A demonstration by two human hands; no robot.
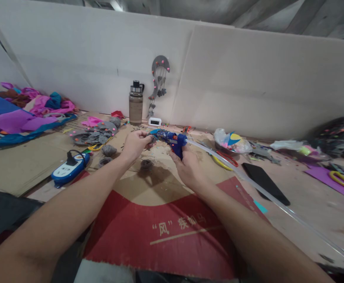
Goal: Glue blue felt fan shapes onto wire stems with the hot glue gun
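Observation:
My right hand (188, 165) is wrapped round the grip of a blue hot glue gun (176, 142), whose nozzle points left. A long clear glue stick (248, 179) runs out of its back end towards the lower right. My left hand (136, 143) is closed in a pinch at the nozzle, on a small blue piece (154, 132) that looks like felt; its full shape is partly hidden. Below the hands, a small coil of grey yarn (146, 165) lies on the cardboard sheet (160, 192).
Left are a power strip (68, 169), grey felt pieces (93, 133) and a heap of coloured cloth (27, 114). A bottle (135, 104) and small clock (154, 122) stand by the back board. Right lie a black phone (264, 182), scissors (343, 181) and a filled bowl (232, 142).

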